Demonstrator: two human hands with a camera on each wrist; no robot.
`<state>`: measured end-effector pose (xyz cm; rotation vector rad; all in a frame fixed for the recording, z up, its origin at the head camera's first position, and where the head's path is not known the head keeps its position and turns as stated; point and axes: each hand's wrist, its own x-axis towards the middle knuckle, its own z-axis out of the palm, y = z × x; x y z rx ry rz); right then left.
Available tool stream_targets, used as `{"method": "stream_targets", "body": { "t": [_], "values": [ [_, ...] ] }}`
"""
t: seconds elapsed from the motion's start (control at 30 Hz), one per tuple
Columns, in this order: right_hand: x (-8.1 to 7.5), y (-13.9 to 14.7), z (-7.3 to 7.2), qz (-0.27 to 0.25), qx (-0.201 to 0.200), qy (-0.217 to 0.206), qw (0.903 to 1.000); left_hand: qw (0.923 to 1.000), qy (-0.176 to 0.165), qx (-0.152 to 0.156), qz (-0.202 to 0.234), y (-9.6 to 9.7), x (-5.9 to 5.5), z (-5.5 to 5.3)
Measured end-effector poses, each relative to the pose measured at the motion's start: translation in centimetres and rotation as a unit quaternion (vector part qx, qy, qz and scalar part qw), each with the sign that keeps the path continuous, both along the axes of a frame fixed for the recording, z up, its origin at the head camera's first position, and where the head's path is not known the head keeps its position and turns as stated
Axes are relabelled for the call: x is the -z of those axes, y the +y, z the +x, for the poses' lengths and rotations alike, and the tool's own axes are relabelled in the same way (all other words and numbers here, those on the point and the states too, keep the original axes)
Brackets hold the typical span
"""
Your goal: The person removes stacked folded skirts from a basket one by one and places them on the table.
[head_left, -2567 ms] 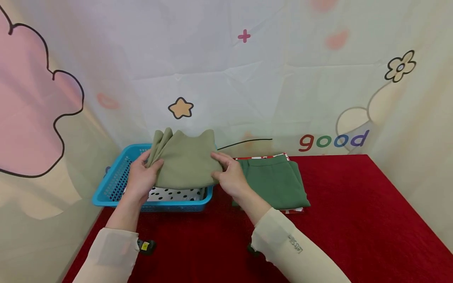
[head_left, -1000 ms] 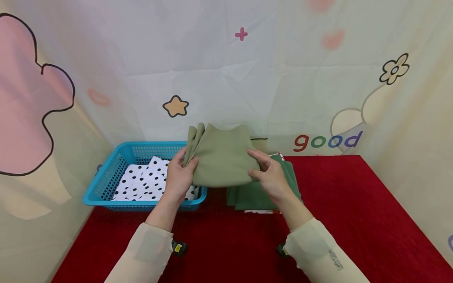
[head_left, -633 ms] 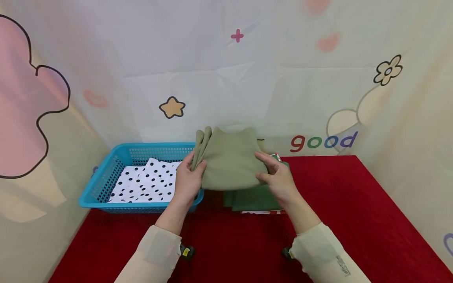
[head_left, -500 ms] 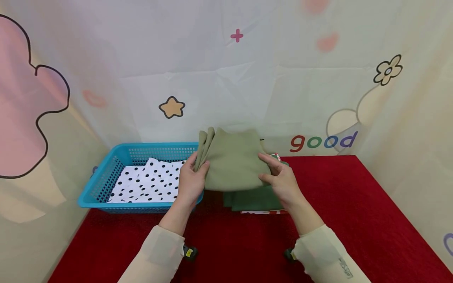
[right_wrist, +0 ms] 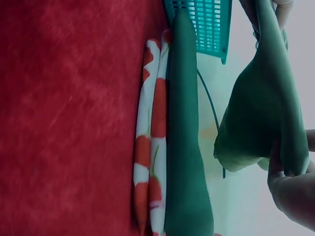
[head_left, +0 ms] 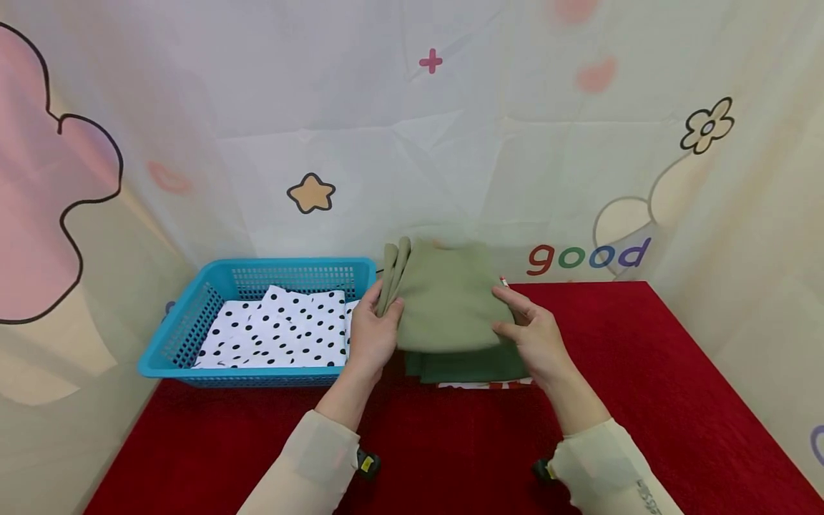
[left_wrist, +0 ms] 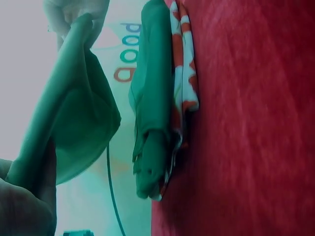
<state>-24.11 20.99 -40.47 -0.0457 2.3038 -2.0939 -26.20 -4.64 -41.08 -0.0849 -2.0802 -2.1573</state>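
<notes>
Both hands hold up a folded sage-green garment (head_left: 450,300), one at each side. My left hand (head_left: 375,332) pinches its left edge, thumb in front, where several fabric layers bunch together. At the opposite edge my right hand (head_left: 534,332) grips it between thumb and fingers. Below hangs no support: both wrist views show a gap between this garment (right_wrist: 266,98) and the pile under it. That pile is a folded dark green garment (head_left: 473,366) lying on a folded red-and-white patterned cloth (right_wrist: 150,123). From the head view, the held garment covers most of the pile.
A blue plastic basket (head_left: 257,373) stands left of the pile, with white black-dotted cloth (head_left: 277,329) inside. Red cloth (head_left: 611,372) covers the table. Behind it hangs a printed white curtain (head_left: 360,86).
Both hands have carried the sage-green garment rightward, from over the basket to above the dark green pile, and slightly lower lately. The dotted cloth in the basket has come into fuller view.
</notes>
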Motion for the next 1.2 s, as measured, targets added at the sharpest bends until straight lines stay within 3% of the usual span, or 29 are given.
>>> {"method": "stream_targets", "body": {
  "t": [0.2,0.3,0.57,0.87,1.2],
  "values": [
    [0.4,1.4,0.1,0.002,0.012,-0.018,0.9998,0.9999,0.005,0.008,-0.009,1.5,0.3,0.1],
    [0.6,1.9,0.1,0.009,0.019,-0.02,0.9996,0.9999,-0.009,0.006,-0.011,2.1,0.7,0.0],
    [1.3,2.7,0.2,0.005,0.029,-0.039,0.9988,0.9988,-0.042,0.006,-0.023,3.0,2.6,-0.6],
    [2.4,3.3,0.2,0.018,0.03,-0.063,0.9974,0.996,-0.084,0.019,-0.027,3.3,4.5,-0.7],
    [3.5,3.6,0.1,0.056,0.031,-0.068,0.9957,0.9899,-0.116,0.012,-0.08,3.1,5.6,-0.9]
  ]
}}
